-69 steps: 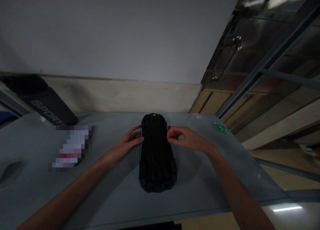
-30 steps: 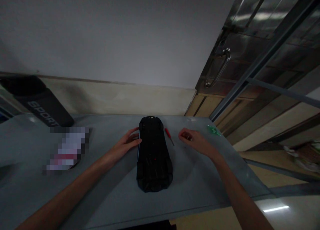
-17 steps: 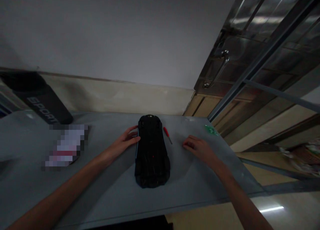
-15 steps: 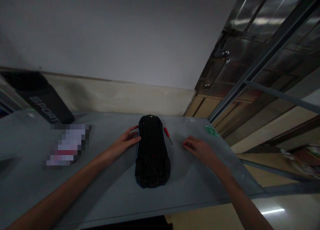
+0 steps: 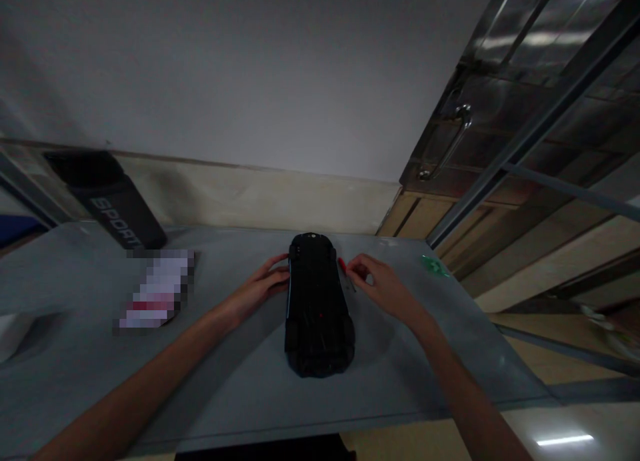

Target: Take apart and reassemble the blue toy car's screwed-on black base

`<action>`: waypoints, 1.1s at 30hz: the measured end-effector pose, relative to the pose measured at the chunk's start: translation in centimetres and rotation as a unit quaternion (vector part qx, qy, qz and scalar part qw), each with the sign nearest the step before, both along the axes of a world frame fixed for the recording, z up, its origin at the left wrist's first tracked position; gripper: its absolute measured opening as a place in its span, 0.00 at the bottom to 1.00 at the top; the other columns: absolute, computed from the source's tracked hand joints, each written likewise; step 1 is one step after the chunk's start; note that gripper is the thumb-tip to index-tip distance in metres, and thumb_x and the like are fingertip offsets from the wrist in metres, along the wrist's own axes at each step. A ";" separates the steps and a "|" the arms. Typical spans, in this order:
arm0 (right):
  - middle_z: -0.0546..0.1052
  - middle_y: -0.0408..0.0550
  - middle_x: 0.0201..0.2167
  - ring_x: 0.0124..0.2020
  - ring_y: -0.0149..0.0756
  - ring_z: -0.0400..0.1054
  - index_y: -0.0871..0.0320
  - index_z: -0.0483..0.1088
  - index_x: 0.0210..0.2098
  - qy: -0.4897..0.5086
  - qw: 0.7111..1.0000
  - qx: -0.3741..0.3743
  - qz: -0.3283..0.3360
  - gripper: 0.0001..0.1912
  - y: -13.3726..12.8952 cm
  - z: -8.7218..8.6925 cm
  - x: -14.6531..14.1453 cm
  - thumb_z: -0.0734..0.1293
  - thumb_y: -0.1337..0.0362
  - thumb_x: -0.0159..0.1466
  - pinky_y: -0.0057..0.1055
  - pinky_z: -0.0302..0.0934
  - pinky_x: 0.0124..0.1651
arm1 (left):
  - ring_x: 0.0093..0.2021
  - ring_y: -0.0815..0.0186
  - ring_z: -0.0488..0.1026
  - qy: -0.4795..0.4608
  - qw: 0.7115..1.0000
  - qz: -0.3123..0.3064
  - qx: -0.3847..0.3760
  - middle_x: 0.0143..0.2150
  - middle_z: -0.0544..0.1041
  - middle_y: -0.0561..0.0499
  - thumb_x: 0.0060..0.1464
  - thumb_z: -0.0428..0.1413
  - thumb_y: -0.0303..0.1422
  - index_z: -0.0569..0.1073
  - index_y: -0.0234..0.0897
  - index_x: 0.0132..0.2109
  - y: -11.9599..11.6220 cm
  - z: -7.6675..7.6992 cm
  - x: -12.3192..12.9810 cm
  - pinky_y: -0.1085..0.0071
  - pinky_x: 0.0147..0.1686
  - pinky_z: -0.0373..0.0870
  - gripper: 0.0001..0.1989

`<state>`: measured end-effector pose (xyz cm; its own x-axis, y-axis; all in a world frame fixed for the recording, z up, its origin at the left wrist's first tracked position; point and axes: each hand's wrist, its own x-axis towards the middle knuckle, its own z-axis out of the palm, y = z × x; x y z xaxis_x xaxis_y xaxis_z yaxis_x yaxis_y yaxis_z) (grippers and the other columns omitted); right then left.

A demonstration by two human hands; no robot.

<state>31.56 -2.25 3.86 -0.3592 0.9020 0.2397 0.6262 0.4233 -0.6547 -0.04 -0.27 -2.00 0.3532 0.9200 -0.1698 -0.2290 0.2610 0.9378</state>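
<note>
Car (image 5: 317, 307) (black, upside down) under loose left hand (image 5: 260, 289); "SPORT" bag (image 5: 113, 204) behind.

I see a black toy car (image 5: 318, 307) lying upside down on the grey table, its flat underside facing up and its length running away from me, one rounded end toward the wall and the broader end nearest the table's front edge. A thin blue line shows along its left flank, and a tiny red dot sits near the middle of the chassis. Just beside its far right side lies a small screwdriver (image 5: 345, 271) with a red handle, flat on the table, its shaft angled toward me and to the right
</note>
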 end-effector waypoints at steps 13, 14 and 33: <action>0.80 0.53 0.45 0.43 0.45 0.77 0.53 0.76 0.41 -0.150 0.988 0.026 -0.010 0.06 -0.2 -3.5 1.9 0.66 0.64 0.74 0.45 0.71 0.50 | 0.67 0.52 0.78 -0.007 1.000 0.002 0.011 0.64 0.82 0.43 0.59 0.68 0.37 0.70 0.45 0.71 0.0 -0.3 0.0 0.53 0.72 0.67 0.35; 0.81 0.53 0.45 0.44 0.46 0.77 0.52 0.76 0.41 -0.159 0.987 0.030 -0.009 0.06 -0.1 -3.4 1.8 0.66 0.64 0.74 0.46 0.71 0.51 | 0.67 0.51 0.78 -0.007 1.000 0.003 0.012 0.64 0.83 0.43 0.59 0.68 0.37 0.70 0.44 0.71 0.0 -0.3 0.0 0.53 0.72 0.67 0.35; 0.75 0.48 0.40 0.38 0.41 0.71 0.51 0.66 0.41 -0.042 0.998 0.043 0.012 0.05 0.3 0.9 -1.7 0.61 0.61 0.76 0.39 0.68 0.46 | 0.66 0.53 0.78 -0.001 1.000 -0.015 0.016 0.61 0.83 0.45 0.58 0.69 0.39 0.70 0.45 0.70 -0.1 0.2 0.0 0.52 0.72 0.66 0.35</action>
